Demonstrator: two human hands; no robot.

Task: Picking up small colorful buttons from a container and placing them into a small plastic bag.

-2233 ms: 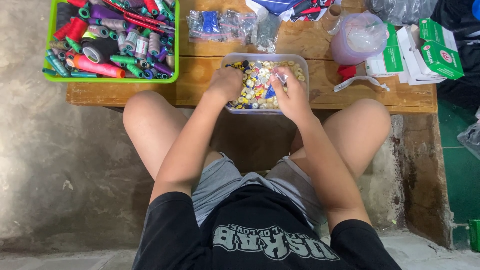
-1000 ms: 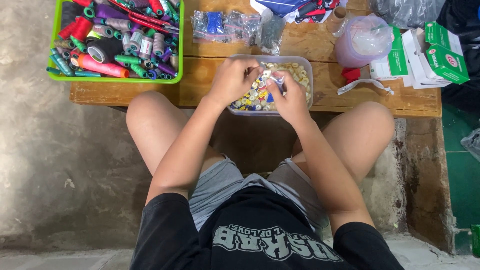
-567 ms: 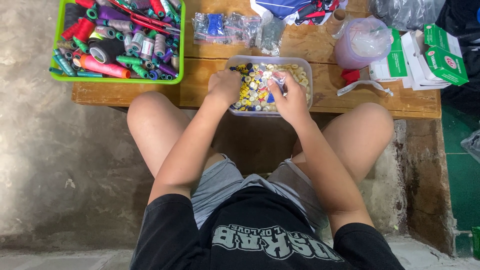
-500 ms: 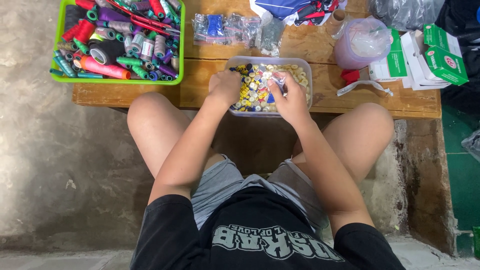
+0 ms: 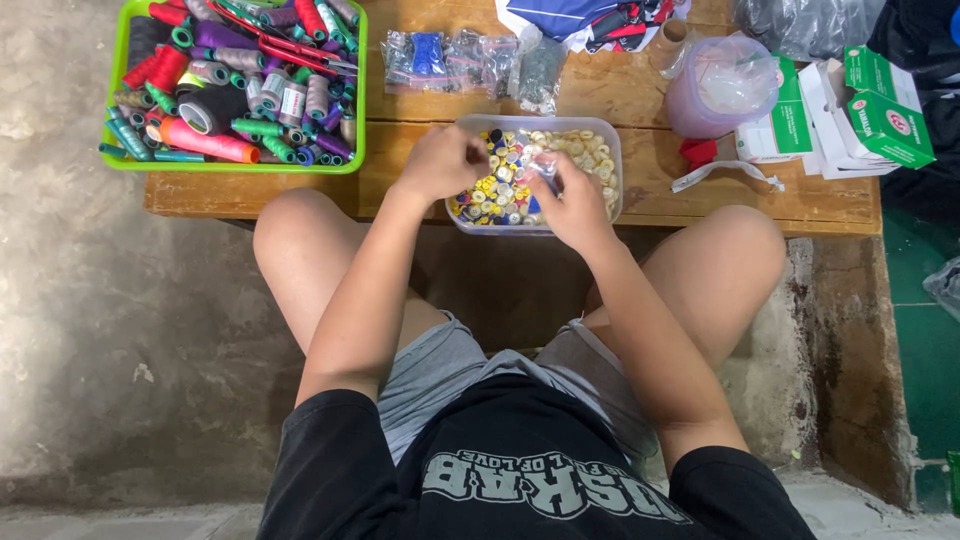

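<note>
button tub (image 5: 610,150): clear plastic, rounded-rectangle shape, sitting at the near edge of the wooden desk (image 5: 640,100). It's packed with small round buttons (image 5: 585,150), yellow, blue, cream and black mixed together.

left hand (image 5: 440,162): over the tub's left end, fingers curled in tight, knuckles up. Grip looks pinched narrow, but I honestly can't tell if there's a button in it.

right hand (image 5: 575,195): over the tub's near-right part, fingertips closed on a small clear crinkly plastic bag (image 5: 545,172).

thread tray (image 5: 355,100): bright green plastic, well left of the tub, crammed with thread spools and cones in pink, purple, green and red.

little bags (image 5: 460,60): shiny clear pouches lying just behind the tub.

lilac container (image 5: 715,90): rounded, translucent, behind and to the right of the tub, with green-and-white cardboard boxes (image 5: 880,110) further right.

vs earlier: the left hand sat on the tub's left rim half a second ago, now it's further in over the buttons. The tub hasn't moved.
</note>
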